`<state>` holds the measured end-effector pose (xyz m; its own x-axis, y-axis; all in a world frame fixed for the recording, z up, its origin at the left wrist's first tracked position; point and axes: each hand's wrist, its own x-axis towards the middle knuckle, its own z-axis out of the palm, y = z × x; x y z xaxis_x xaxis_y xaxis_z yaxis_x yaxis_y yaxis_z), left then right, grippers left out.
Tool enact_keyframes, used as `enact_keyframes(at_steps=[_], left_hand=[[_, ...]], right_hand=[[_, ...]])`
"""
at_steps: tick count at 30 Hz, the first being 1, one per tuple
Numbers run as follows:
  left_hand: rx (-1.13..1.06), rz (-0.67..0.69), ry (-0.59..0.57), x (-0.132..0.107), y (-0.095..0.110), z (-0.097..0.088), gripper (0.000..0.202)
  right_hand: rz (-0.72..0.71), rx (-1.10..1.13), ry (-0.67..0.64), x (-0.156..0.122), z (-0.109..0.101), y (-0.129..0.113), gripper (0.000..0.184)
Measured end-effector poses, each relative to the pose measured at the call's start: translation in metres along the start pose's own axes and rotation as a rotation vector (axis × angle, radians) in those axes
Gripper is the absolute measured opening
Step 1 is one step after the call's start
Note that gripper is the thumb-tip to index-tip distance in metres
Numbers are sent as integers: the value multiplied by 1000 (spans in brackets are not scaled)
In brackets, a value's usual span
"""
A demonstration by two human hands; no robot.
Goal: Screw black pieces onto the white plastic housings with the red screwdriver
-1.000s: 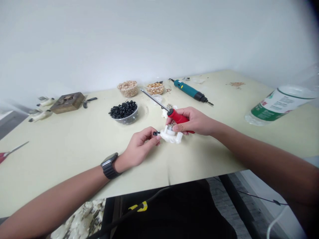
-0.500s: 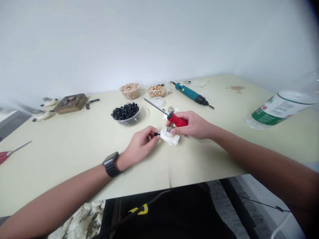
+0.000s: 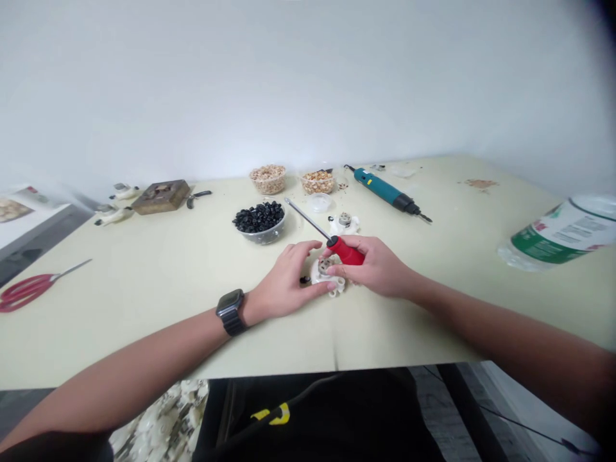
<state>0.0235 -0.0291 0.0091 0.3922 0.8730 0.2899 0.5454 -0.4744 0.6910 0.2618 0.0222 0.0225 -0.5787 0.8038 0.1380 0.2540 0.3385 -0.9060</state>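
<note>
A small white plastic part (image 3: pixel 317 277) with a grey round piece on top lies on the table between my hands. My left hand (image 3: pixel 283 282) curves around its left side with thumb and fingers spread apart. A small black piece (image 3: pixel 305 280) sits at the part's left edge, inside that gap. My right hand (image 3: pixel 385 268) is wrapped round the red handle of a screwdriver (image 3: pixel 347 251), whose shaft points up and to the far left. The right thumb and fingertips also rest at the white part. Just beyond is another white part (image 3: pixel 344 222) with a grey top.
A bowl of black pieces (image 3: pixel 260 219) stands ahead, with two tubs of brownish pieces (image 3: pixel 267 179) behind. A teal electric screwdriver (image 3: pixel 385 190) lies back right, near a tilted plastic bottle (image 3: pixel 553 234). Red scissors (image 3: pixel 29 290) and a brown block (image 3: pixel 161 196) are left.
My left fingers have let go of the black piece they were pinching and spread around the white part. The right hand keeps the screwdriver. The whole view has shifted slightly.
</note>
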Motion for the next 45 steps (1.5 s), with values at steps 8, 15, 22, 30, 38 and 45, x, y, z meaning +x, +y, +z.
enact_keyframes(at_steps=[8,15,22,30,38,45], left_hand=[[124,104,47,-4,11,-4,71],[621,98,-244,-11,30,-25,51],[776,57,-289,-11,21,-38,40],[939,55,-28,-9,18,-31,73],[909,-215,84,-12,31,-37,78],[825,-326,-123,-6,27,-37,52]], right_hand=[[6,-19,259,-8,-5,-17,42],[39,-137,302,-8,-13,-12,47],[77,-192,284,-10,-10,-16,46],[81,-225,299,-10,-13,-13,46],[35,-164,311,-7,-13,-10,44],[4,-148,316,-6,-12,-12,38]])
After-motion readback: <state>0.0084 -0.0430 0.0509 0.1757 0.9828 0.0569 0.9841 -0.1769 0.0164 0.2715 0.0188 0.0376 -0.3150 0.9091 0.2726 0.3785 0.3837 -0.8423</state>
